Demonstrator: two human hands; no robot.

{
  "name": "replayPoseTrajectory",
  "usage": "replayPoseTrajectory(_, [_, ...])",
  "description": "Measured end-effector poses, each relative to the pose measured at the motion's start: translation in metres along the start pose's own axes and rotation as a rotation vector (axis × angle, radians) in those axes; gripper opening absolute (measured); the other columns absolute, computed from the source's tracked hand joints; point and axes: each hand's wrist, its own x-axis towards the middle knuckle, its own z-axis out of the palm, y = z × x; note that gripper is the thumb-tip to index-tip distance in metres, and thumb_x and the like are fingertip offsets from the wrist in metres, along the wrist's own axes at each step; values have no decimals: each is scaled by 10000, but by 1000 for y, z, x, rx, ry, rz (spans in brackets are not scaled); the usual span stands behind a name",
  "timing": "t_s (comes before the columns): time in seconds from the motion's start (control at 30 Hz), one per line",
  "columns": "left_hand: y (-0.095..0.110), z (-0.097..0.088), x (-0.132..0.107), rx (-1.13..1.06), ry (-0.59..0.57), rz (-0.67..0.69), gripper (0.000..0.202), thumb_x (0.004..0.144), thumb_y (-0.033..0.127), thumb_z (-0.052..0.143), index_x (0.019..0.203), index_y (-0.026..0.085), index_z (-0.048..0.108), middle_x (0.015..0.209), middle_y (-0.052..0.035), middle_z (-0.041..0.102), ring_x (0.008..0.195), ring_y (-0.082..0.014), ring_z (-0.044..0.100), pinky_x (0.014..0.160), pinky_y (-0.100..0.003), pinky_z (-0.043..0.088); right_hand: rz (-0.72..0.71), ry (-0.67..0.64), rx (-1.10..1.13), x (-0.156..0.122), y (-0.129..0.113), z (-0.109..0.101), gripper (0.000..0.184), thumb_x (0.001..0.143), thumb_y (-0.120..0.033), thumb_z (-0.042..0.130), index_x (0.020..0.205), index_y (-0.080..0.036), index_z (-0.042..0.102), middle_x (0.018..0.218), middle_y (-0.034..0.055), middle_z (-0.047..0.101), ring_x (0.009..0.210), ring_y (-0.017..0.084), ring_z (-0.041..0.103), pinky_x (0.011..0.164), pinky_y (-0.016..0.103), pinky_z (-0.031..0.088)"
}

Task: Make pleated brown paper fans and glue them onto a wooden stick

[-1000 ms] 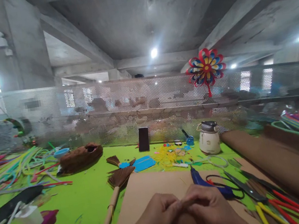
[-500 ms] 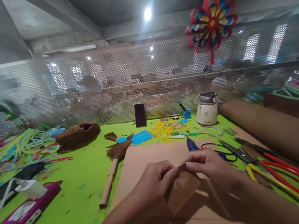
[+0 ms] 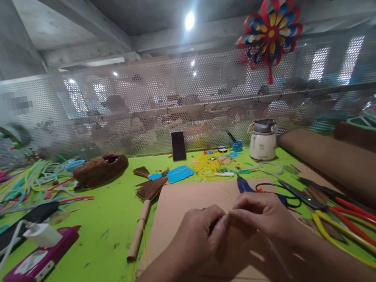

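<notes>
Since half a second ago the two hands' fingertips have drawn together until they nearly meet, and the brown paper piece [image 3: 235, 235] that hung plainly below them is now shaded and hard to make out. The left hand [image 3: 200, 230] pinches it between thumb and curled forefinger; the right hand [image 3: 267, 214] does the same just beside, thumb against forefinger, no visible gap in either grip. The piece sits between the hands, above a tan board [image 3: 190, 194]. A thin pale strip [image 3: 280, 256] shows below the right hand; whether it is held, I cannot tell.

Right of the hands lie yellow-handled scissors [image 3: 308, 199] and red-handled scissors [image 3: 359, 213]; a blue glue gun [image 3: 245, 184] points away beyond the right fingers. Left of the board rests a brown fan-ended brush [image 3: 140, 231]. Further off are blue pieces [image 3: 180, 174], yellow scraps [image 3: 210, 167], then a dark phone [image 3: 178, 146] and a cream jug [image 3: 263, 145].
</notes>
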Motion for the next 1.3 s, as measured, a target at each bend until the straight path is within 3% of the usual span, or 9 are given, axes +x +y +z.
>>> replayPoseTrajectory(0.37, [0, -5, 3, -13, -34, 11, 321, 906, 353, 391, 751, 158, 592, 666, -6, 580, 598, -104, 471, 542, -213, 299, 77, -7, 36, -1, -4, -2, 397, 703, -514, 644, 599, -132, 622, 438, -34, 450, 403, 77, 368, 401, 219, 263])
replayPoseTrajectory(0.53, [-1, -3, 9, -413, -112, -77, 283, 844, 366, 482, 820, 130, 636, 729, -20, 585, 656, -120, 493, 590, -222, 348, 112, 21, 35, 0, 0, -3, 420, 674, -550, 658, 612, -135, 631, 429, -45, 424, 410, 74, 340, 403, 217, 243])
replayPoseTrajectory(0.63, [-3, 2, 11, -664, -126, -174, 309, 785, 417, 551, 771, 119, 633, 659, 0, 542, 594, -108, 456, 566, -226, 344, 118, 19, 36, 1, 3, -1, 426, 682, -548, 656, 614, -129, 620, 448, -45, 426, 422, 73, 342, 414, 215, 240])
replayPoseTrajectory(0.7, [-3, 4, 11, -721, -109, -223, 317, 753, 430, 585, 726, 117, 628, 613, 15, 518, 553, -95, 424, 542, -221, 325, 102, 3, 53, 1, 6, 1, 415, 702, -529, 651, 609, -128, 605, 477, -40, 441, 444, 75, 352, 429, 213, 249])
replayPoseTrajectory(0.93, [-1, 2, 11, -740, -52, -262, 276, 679, 387, 639, 684, 110, 640, 591, 19, 527, 527, -85, 408, 531, -222, 306, 109, -8, 217, 0, 14, 4, 352, 716, -454, 686, 613, -138, 573, 527, -43, 463, 488, 73, 365, 463, 207, 270])
replayPoseTrajectory(1.13, [-1, 13, 10, -780, 14, -265, 251, 736, 361, 599, 674, 119, 588, 584, 31, 483, 529, -80, 394, 515, -214, 298, 149, -40, 245, 4, 20, 8, 364, 706, -480, 693, 640, -145, 567, 470, -61, 450, 423, 56, 341, 425, 200, 243])
replayPoseTrajectory(1.3, [-2, 14, 10, -727, -32, -248, 236, 733, 350, 609, 701, 118, 585, 617, 18, 498, 555, -89, 412, 512, -213, 301, 146, -15, 223, 4, 15, 5, 394, 669, -507, 709, 613, -149, 554, 455, -61, 453, 405, 53, 344, 412, 201, 235])
